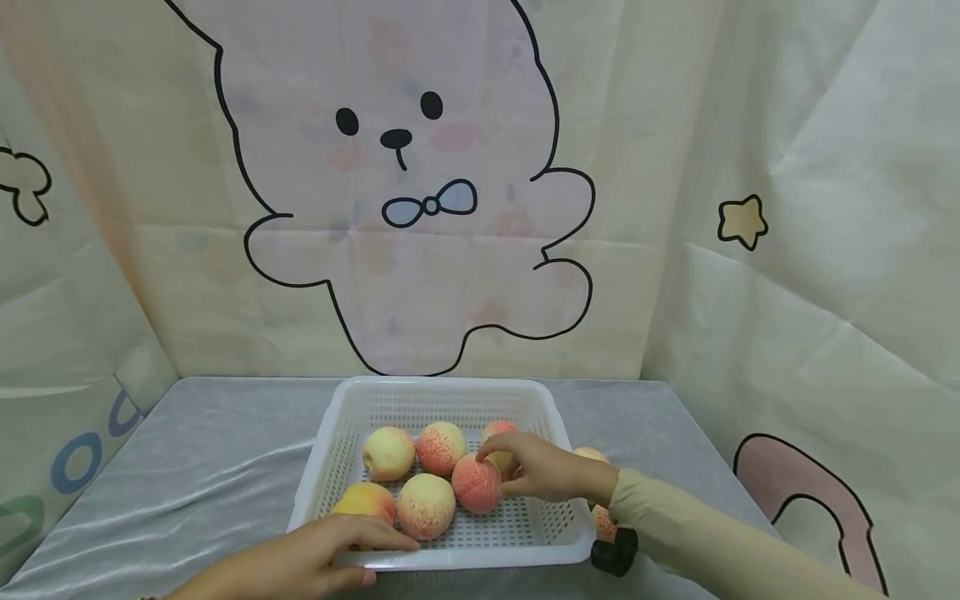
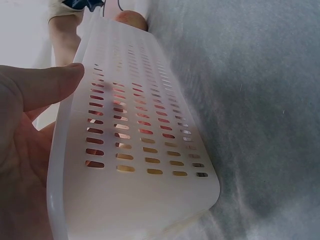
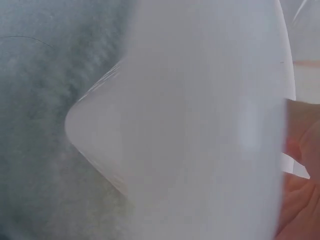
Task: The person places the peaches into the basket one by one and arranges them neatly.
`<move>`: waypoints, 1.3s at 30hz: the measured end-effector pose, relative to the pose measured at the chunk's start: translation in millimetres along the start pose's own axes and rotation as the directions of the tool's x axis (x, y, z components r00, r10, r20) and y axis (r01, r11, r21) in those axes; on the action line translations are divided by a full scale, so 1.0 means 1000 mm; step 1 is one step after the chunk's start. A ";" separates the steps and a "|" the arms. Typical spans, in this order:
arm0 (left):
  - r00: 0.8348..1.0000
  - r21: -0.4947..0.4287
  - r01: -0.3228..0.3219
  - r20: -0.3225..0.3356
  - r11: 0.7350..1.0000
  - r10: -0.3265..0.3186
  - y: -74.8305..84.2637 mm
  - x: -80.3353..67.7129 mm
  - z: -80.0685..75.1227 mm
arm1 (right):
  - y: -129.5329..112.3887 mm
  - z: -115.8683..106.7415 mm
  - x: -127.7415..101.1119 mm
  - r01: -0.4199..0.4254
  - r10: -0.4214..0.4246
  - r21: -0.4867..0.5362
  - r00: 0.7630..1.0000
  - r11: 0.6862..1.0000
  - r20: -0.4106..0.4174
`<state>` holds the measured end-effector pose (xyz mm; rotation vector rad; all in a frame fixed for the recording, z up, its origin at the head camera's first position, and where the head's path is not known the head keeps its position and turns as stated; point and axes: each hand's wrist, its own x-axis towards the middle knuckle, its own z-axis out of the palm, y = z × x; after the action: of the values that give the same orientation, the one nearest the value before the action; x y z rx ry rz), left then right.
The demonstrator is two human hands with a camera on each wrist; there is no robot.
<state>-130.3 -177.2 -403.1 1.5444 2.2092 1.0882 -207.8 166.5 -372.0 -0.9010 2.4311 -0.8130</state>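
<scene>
Left hand (image 1: 300, 562), bottom centre of the head view: fingers straight, lying flat on the near rim of the white basket (image 1: 450, 392), steadying it. Right hand (image 1: 536, 468), reaching in over the right wall: fingers curled on a pink peach (image 1: 476, 485) just left of it. Five more peaches behind and left. Grey surface (image 1: 187, 467) beneath.

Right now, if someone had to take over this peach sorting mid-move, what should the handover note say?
Left hand: open, resting on the near rim of the white perforated plastic basket, steadying it.
Right hand: reaching in over the right wall, fingers curled on the reddish peach in the front row.
Done: about six peaches sit inside the basket.
Left: two more pink-yellow peaches lie on the grey cloth-covered table beside the basket's right wall, partly hidden by the right arm.
</scene>
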 end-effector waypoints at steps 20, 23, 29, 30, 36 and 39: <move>1.000 -0.012 -0.003 -0.007 1.000 0.003 0.000 0.000 0.001 | 0.003 -0.013 -0.012 0.006 -0.005 0.014 0.998 1.000 -0.070; 1.000 -0.008 -0.005 -0.009 1.000 0.005 0.000 -0.001 0.001 | 0.005 -0.016 -0.015 0.040 -0.039 0.018 0.995 0.999 -0.087; 1.000 -0.006 -0.002 -0.005 1.000 0.002 -0.001 -0.001 0.001 | 0.007 -0.025 -0.023 0.058 -0.055 0.017 0.992 0.998 -0.111; 1.000 -0.008 -0.001 -0.004 1.000 0.001 -0.001 -0.001 0.001 | 0.007 -0.027 -0.024 0.054 -0.052 0.014 0.992 0.998 -0.114; 1.000 -0.001 -0.016 -0.012 1.000 0.016 -0.001 -0.002 0.001 | 0.012 -0.037 -0.035 0.040 -0.037 0.016 0.987 0.999 -0.154; 1.000 0.009 -0.020 -0.018 1.000 0.020 -0.002 -0.002 0.002 | 0.016 -0.042 -0.040 0.021 -0.015 0.032 0.984 0.999 -0.178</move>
<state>-129.7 -178.6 -405.9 1.5700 2.2181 1.1039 -210.1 219.5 -344.2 -0.8729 2.5559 -0.9759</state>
